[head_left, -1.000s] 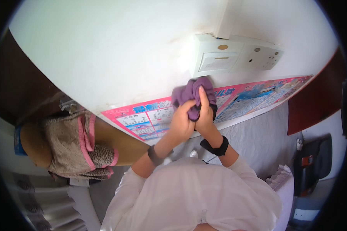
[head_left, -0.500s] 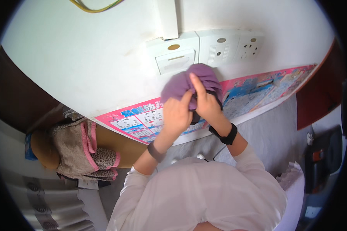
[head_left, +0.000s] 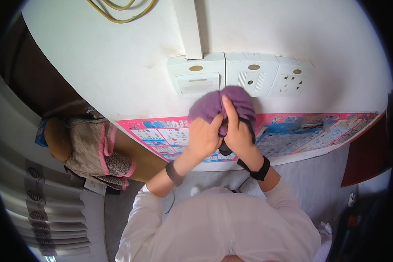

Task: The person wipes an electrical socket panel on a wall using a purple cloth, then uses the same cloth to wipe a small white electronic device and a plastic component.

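A bunched purple cloth (head_left: 206, 106) is gripped in both my hands, just under the row of wall plates. My left hand (head_left: 204, 139) is closed on its lower left part. On the right side my right hand (head_left: 239, 136) wraps the cloth, with one finger stretched along its top. Something black (head_left: 225, 149) shows between and below the hands; its kind cannot be made out. The cloth overlaps the lower edge of the white wall plates. Above it are a white rocker switch (head_left: 198, 83), a single-hole outlet (head_left: 250, 82) and a multi-hole socket (head_left: 291, 84).
A pink-bordered poster (head_left: 163, 139) lines the wall behind my wrists. A white cable duct (head_left: 189, 30) runs up from the switch; a yellow-green wire (head_left: 126, 21) loops at top left. To the left, a fluffy brown-and-pink blanket (head_left: 88, 142) hangs over furniture, beside a grey curtain (head_left: 59, 218).
The view has shifted, so the wall plates and poster sit lower in the picture. Both hands keep hold of the purple cloth, which stays below the plates.
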Tool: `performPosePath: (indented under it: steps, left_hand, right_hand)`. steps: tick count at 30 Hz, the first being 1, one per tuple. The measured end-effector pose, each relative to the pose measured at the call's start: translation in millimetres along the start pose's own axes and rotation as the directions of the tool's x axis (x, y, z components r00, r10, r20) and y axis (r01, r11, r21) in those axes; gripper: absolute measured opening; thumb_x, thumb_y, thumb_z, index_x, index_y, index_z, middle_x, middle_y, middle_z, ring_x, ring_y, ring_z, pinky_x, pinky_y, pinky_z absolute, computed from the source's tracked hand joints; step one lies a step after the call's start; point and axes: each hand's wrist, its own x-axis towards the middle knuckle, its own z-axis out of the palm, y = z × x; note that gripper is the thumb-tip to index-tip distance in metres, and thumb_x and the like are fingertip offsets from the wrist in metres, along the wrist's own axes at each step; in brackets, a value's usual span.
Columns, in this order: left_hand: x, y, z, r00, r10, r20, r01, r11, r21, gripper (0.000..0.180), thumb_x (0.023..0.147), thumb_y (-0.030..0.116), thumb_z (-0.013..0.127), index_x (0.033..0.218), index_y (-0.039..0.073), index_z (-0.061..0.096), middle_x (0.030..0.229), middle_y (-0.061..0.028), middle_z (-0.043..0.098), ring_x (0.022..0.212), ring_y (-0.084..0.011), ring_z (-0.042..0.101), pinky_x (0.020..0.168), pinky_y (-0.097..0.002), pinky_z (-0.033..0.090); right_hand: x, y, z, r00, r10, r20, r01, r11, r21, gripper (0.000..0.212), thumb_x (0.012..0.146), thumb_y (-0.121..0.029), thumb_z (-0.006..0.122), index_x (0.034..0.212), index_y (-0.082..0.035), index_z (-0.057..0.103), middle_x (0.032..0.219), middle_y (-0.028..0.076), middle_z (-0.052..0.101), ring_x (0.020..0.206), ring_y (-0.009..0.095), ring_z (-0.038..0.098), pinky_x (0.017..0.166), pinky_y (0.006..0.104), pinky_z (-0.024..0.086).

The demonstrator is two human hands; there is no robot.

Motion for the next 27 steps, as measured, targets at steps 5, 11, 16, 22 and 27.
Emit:
performPosePath:
  steps: [5, 11, 16, 22, 27]
  left_hand:
    - [19.8, 4.6, -11.8, 0.995, -0.07, -0.072, 0.067, 0.997, -0.039, 0.039, 0.053, 0.006, 0.068, 0.088, 0.0, 0.054, 0.087, -0.018, 0.057, 0.076, -0.036, 0.054, 0.064, -0.038, 0.042]
    - [21.1, 4.8, -7.9, 0.994, 0.013, -0.106, -0.019, 0.999, -0.048, 0.033, 0.058, 0.01, 0.067, 0.088, 0.001, 0.055, 0.09, -0.0199, 0.056, 0.083, -0.0365, 0.054, 0.068, -0.0386, 0.041]
    - [14.8, -0.5, -3.7, 0.993, -0.098, -0.065, 0.078, 0.963, -0.259, 0.031, 0.06, 0.008, 0.065, 0.088, 0.0, 0.054, 0.086, -0.0195, 0.055, 0.084, -0.0338, 0.054, 0.071, -0.0365, 0.041]
    - [45.9, 22.9, -8.9, 0.995, 0.079, -0.064, -0.079, 0.997, 0.014, 0.039, 0.055, 0.007, 0.062, 0.094, 0.003, 0.055, 0.074, -0.0128, 0.054, 0.065, -0.0286, 0.052, 0.058, -0.0364, 0.04]
    - [39.0, 34.2, 29.5, 0.963, 0.258, -0.077, -0.262, 0.965, -0.036, 0.046, 0.054, 0.014, 0.06, 0.1, 0.01, 0.055, 0.066, -0.0072, 0.049, 0.057, -0.0246, 0.048, 0.051, -0.0357, 0.04]
  right_hand:
    - [30.6, -6.8, -8.3, 0.997, 0.006, 0.072, -0.019, 0.985, 0.174, 0.064, 0.072, 0.007, 0.044, 0.132, -0.002, 0.023, 0.127, 0.013, 0.039, 0.055, 0.023, 0.057, 0.056, 0.0283, 0.046]
    - [28.3, -6.9, -9.9, 0.998, 0.062, 0.004, -0.062, 0.995, 0.075, 0.066, 0.073, 0.005, 0.045, 0.133, -0.003, 0.019, 0.121, 0.016, 0.045, 0.068, 0.023, 0.059, 0.06, 0.0316, 0.046]
    - [29.0, -7.2, -12.6, 0.986, 0.028, 0.164, -0.059, 0.98, 0.189, 0.064, 0.075, 0.003, 0.045, 0.133, -0.004, 0.019, 0.095, 0.02, 0.057, 0.059, 0.025, 0.06, 0.056, 0.0318, 0.046]
    - [39.3, 14.0, -30.8, 0.995, 0.038, 0.089, -0.045, 0.996, 0.077, 0.067, 0.073, -0.001, 0.047, 0.133, -0.006, 0.018, 0.12, 0.019, 0.044, 0.075, 0.032, 0.058, 0.064, 0.0346, 0.045]
    - [5.6, 25.7, -39.2, 0.971, 0.167, -0.171, -0.172, 0.985, -0.014, 0.072, 0.072, -0.003, 0.048, 0.135, -0.01, 0.015, 0.112, 0.023, 0.049, 0.068, 0.035, 0.058, 0.059, 0.0412, 0.045]
